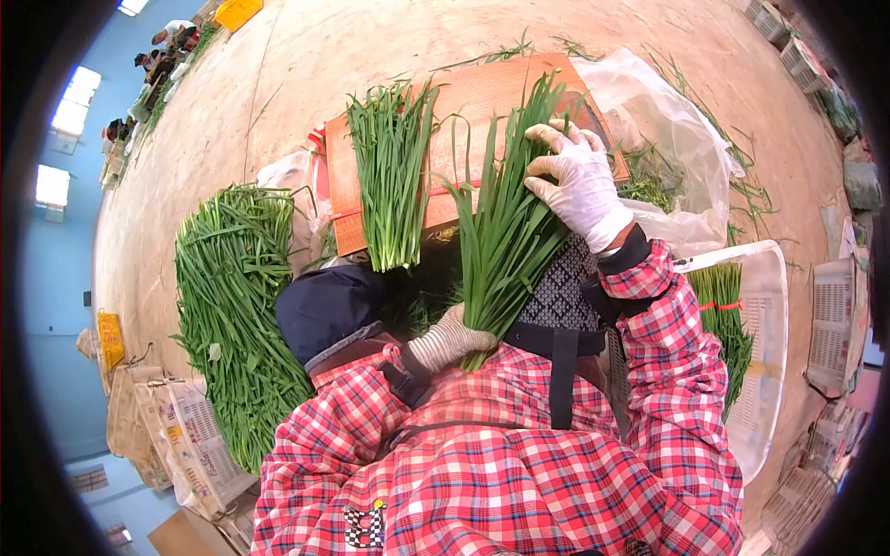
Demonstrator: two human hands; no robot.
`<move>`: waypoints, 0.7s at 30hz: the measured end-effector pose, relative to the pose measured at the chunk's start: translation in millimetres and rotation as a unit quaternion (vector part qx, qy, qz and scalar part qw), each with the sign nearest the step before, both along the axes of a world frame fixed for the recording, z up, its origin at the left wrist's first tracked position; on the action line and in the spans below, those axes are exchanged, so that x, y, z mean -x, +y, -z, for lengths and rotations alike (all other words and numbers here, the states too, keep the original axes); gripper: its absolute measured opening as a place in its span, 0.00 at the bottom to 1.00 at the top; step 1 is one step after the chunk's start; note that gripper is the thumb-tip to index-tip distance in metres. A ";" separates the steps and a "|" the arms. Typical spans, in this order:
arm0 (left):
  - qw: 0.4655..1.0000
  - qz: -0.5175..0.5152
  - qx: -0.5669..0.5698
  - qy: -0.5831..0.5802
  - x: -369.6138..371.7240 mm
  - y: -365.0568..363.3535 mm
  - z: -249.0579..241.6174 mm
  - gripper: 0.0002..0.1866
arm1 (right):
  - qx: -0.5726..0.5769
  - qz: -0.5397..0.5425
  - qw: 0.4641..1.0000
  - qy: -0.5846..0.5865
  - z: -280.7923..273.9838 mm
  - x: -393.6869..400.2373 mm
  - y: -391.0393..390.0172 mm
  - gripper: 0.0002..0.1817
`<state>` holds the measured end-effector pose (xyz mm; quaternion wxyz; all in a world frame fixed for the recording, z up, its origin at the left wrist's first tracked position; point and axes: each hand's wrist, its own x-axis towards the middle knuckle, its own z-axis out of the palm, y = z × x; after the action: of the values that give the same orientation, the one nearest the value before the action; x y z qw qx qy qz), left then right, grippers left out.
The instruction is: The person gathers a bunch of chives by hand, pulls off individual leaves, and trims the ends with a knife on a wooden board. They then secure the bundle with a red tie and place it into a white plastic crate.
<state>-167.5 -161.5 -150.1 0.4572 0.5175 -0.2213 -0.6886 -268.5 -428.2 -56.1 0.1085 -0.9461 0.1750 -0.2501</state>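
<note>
My left hand (454, 341), in a striped pale glove, is closed round the lower part of a bunch of garlic chives (505, 232). The long flat green leaves fan upward and to the right. At the bunch's upper right, my right hand (579, 181) in a whitish glove rests against the leaves, fingers bent and apart. A second bunch of chives (389, 176) lies on the brown wooden board (491, 93), pale stem ends towards me. To the left is a large heap of loose chives (236, 306).
Clear plastic sheeting (658, 120) with leaf scraps lies right of the board. A white crate (765, 371) at my right holds chives tied with red bands (721, 304). Other crates (195, 435) stand at the lower left. Several people (167, 65) sit far off at upper left.
</note>
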 end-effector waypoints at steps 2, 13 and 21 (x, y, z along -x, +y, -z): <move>1.000 0.000 -0.009 0.001 1.2 -0.7 -8.0 0.24 | -0.090 -0.001 0.993 -0.074 4.2 0.6 -4.2 0.05; 0.979 -0.023 -0.051 0.195 -4.6 -0.1 -22.7 0.25 | -0.370 0.183 0.884 -0.221 -4.7 94.3 -55.3 0.07; 0.984 -0.002 -0.050 0.171 -3.8 -2.3 -22.6 0.26 | -0.362 0.118 0.925 0.008 22.4 51.5 12.9 0.15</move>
<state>-163.7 -163.8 -127.5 0.4634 0.4148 -0.1038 -0.7761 -319.9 -415.2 -78.5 0.4115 -0.8171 0.3647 -0.1731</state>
